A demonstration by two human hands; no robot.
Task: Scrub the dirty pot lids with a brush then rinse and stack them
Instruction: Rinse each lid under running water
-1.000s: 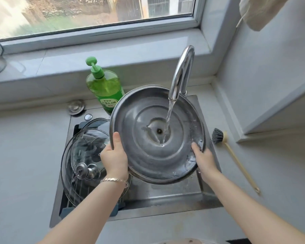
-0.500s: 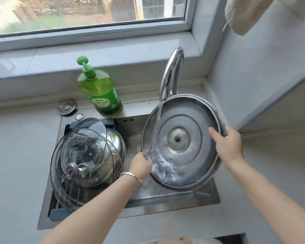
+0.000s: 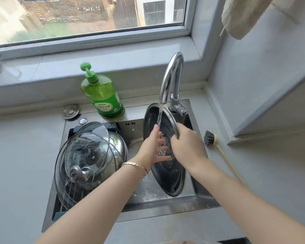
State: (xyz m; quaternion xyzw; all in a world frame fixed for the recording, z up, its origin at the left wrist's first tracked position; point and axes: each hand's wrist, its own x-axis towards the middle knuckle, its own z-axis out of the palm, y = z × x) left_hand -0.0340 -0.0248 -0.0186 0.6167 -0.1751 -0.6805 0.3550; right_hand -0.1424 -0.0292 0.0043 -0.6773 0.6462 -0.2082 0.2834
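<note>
Head view: under the faucet, right hand grips the steel lid, left hand pressing flat; wet rim might slip!

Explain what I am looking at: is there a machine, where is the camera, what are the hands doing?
No machine: these are a person's bare hands, filmed by one camera worn on the head, looking down into a sink. The right hand grips the rim of a steel lid, tilted on edge under the running tap. The left hand, fingers spread, touches its wet face. Glass lids lean stacked at the sink's left. A green soap bottle stands behind; a brush lies on the counter, right.
</note>
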